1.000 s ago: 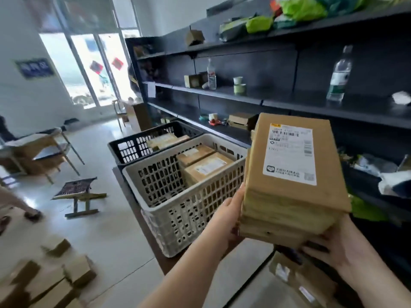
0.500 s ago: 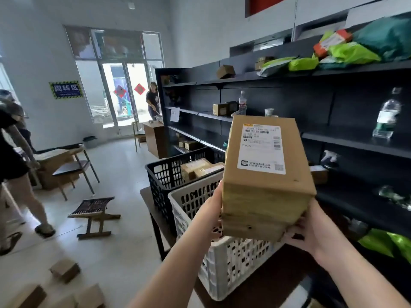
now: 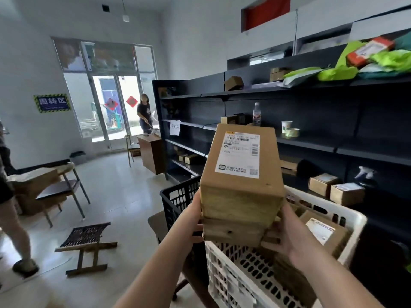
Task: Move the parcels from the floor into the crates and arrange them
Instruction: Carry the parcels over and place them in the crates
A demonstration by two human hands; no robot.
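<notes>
I hold a stack of brown cardboard parcels (image 3: 241,187) between both hands, above the near end of the white crate (image 3: 242,270). The top parcel bears a white shipping label. My left hand (image 3: 191,221) grips the stack's left side and my right hand (image 3: 287,234) grips its right side and underside. Another labelled parcel (image 3: 324,232) lies inside the white crate. A black crate (image 3: 178,201) stands just beyond the white one, its contents hidden behind the stack.
Both crates rest on a low dark table (image 3: 158,223) beside dark shelving (image 3: 311,147) with boxes and bottles. A folding stool (image 3: 85,241) and a chair (image 3: 60,190) stand on the floor at left. A person's leg (image 3: 15,236) is at the left edge; another person (image 3: 144,114) stands by the door.
My view has risen and moved closer to the crates. The stack has come over the white crate's near end, with both hands still on it. The parcels on the floor have left view.
</notes>
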